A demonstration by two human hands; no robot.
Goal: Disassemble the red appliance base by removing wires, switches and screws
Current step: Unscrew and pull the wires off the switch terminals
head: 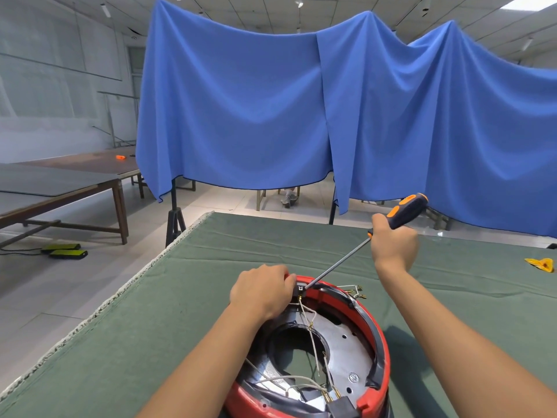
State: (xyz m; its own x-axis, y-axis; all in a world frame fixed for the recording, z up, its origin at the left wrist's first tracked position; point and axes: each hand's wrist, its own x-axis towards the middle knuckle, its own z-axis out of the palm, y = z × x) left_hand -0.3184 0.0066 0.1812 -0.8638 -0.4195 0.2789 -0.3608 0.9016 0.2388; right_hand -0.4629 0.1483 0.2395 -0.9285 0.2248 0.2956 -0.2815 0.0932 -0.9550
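Observation:
The red appliance base [380,333], a round shell with a silver inner plate and a black rim band, lies on the green table cloth [187,297] near the front edge. White wires [310,327] with brass terminals cross its hollow middle. My left hand [262,289] grips the far rim next to a small black switch block [300,289]. My right hand [391,242] holds a screwdriver [407,208] with a black and orange handle. Its long shaft slants down to the left, and the tip touches the switch block. A black connector block [342,405] sits at the near rim.
A yellow and red scrap [541,263] lies on the cloth at the far right. Blue cloth [271,101] hangs on stands behind the table. Brown tables [75,182] stand at the left, with yellow-green pedals [64,250] on the floor.

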